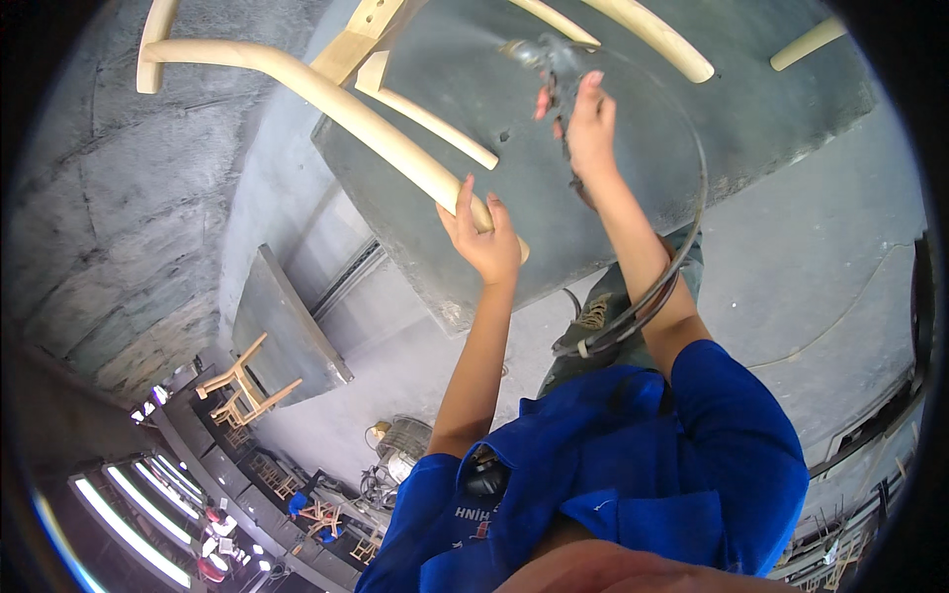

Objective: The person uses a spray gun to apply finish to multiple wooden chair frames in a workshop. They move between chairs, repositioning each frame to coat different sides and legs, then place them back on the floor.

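Two grips: left hand (484,242) on a wooden leg (391,144), right hand (591,136) apparently on a spray gun (561,64).

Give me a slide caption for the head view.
Left grip on a curved wooden bar, right grip on a spray gun, mist leaving its nozzle.

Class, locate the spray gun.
In the head view, the spray gun is near top centre, in the right hand, right of the curved wooden bar.

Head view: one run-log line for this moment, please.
Left hand: holding curved pale wooden bar | Right hand: holding grey metal spray gun | Whitish mist at nozzle | Flat grey board below
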Motion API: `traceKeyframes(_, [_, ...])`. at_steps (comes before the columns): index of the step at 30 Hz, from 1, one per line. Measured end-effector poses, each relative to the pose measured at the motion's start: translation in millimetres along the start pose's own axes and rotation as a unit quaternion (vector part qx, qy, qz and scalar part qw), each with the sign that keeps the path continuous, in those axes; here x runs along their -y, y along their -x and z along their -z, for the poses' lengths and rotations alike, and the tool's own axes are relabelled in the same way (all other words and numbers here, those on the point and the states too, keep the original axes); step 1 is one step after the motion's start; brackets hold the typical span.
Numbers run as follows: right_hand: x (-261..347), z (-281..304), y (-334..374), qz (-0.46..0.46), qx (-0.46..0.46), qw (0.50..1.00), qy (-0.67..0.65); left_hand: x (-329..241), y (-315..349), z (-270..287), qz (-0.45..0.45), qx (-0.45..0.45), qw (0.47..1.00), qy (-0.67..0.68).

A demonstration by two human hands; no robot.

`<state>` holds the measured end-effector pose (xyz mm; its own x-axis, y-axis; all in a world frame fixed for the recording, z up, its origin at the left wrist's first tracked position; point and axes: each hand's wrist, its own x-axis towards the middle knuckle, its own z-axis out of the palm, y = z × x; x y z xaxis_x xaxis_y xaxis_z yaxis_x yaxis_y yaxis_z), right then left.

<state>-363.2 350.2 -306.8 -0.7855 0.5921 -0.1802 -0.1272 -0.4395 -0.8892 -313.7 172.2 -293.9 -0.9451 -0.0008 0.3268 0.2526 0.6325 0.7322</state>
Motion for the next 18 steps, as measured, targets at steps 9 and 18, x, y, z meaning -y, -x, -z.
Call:
traceKeyframes(9, [-36, 24, -25, 0.07, -0.05, 0.991, 0.102, 0, 4, 1, 0.015, 0.005, 1.0, 0.004])
traceKeyframes(18, [-51, -9, 23, 0.013, 0.182, 0.961, 0.207, 0, 0, 4, 0.028, 0.003, 1.0, -0.005])
